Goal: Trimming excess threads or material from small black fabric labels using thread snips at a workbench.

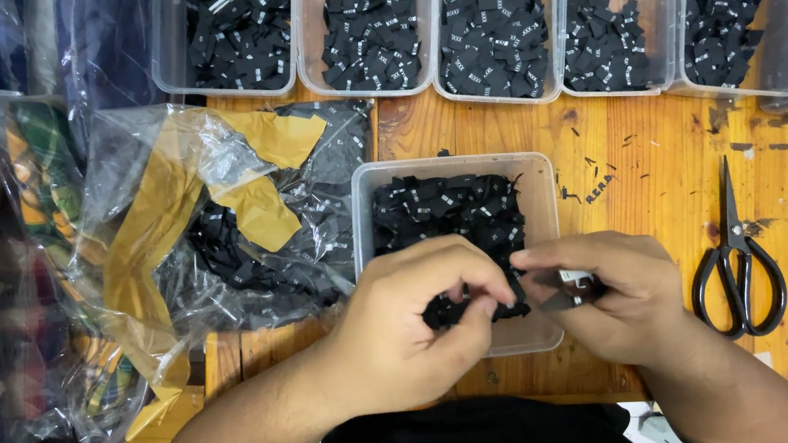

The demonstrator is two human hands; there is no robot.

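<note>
My left hand pinches one small black woven fabric label over the near edge of the clear rectangular plastic tub of labels. My right hand, at three o'clock from it, is closed on a folded black tag. I judge it best to grip lightly with my fingertips. Black-handled scissors lie further toward three o'clock on the orange wooden table.

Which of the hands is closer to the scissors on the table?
The right hand. It is just left of the scissors without touching them, while the left hand is farther away, over the clear tub of black labels.
</note>
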